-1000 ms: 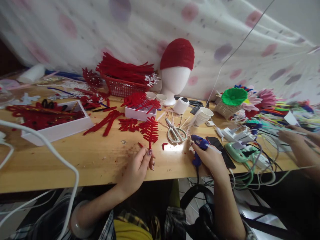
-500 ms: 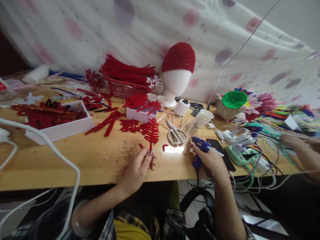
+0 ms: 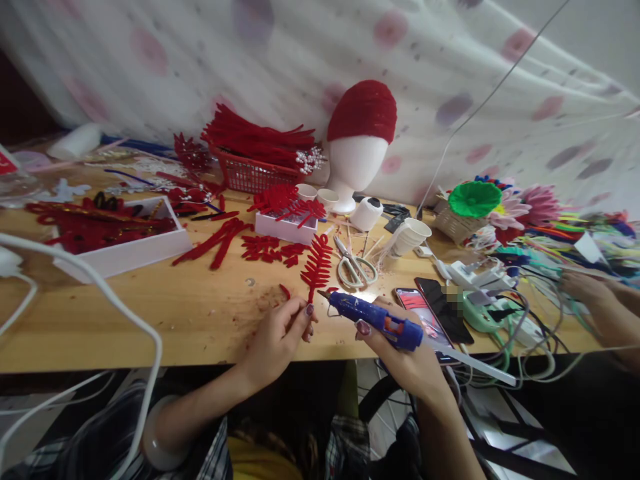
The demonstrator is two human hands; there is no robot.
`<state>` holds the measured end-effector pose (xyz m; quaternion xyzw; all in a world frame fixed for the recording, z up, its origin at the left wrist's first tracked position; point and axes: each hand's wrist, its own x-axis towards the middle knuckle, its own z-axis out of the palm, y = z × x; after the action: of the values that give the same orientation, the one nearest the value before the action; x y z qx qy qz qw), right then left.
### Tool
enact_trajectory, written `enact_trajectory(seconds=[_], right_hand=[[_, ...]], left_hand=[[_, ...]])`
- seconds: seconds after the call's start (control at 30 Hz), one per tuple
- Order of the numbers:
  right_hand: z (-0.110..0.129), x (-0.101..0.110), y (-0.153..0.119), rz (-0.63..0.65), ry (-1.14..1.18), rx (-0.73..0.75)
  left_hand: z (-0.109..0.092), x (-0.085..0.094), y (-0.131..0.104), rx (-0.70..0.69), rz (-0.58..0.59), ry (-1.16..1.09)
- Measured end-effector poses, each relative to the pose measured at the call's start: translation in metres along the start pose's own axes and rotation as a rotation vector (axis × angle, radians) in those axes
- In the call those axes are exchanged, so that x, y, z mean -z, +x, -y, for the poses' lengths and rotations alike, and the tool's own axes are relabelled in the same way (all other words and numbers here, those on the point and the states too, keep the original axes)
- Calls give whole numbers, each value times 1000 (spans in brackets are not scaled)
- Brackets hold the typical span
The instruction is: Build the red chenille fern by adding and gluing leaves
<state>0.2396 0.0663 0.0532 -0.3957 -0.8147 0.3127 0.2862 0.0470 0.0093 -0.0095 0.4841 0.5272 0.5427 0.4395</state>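
Between its thumb and fingers, my left hand [image 3: 283, 333] pinches the lower stem of a red pipe-cleaner leaf [image 3: 317, 261], which stands upright above the table. My right hand [image 3: 403, 350] is wrapped around a blue hot glue gun [image 3: 375, 317]. The gun's nozzle points left, close to the leaf's stem; whether it touches I cannot tell. A long pale glue stick [image 3: 475, 363] sticks out of the gun's back. White-handled scissors [image 3: 356, 270] lie just beyond the hands, and more red leaf pieces [image 3: 261, 249] rest to their left.
A foam head [image 3: 357, 163] with a red cap stands behind, beside a red basket [image 3: 250, 175] of pipe cleaners. A white box [image 3: 135, 250] sits left. Phones [image 3: 420, 310], a power strip [image 3: 473, 273] and tangled cables crowd the right, near another person's hands [image 3: 590, 293]. A white cable [image 3: 145, 327] arcs in front.
My right hand has lifted the glue gun from the table's right side and swung its nozzle left to the leaf's stem. A lit phone is now uncovered. The left hand has barely shifted.
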Motion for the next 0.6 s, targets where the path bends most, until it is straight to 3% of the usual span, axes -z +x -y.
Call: enact_trajectory(seconds=[0.6], right_hand=[[0,-5,0,26,2,-25]], left_hand=[[1,0,0,-33,29,14]])
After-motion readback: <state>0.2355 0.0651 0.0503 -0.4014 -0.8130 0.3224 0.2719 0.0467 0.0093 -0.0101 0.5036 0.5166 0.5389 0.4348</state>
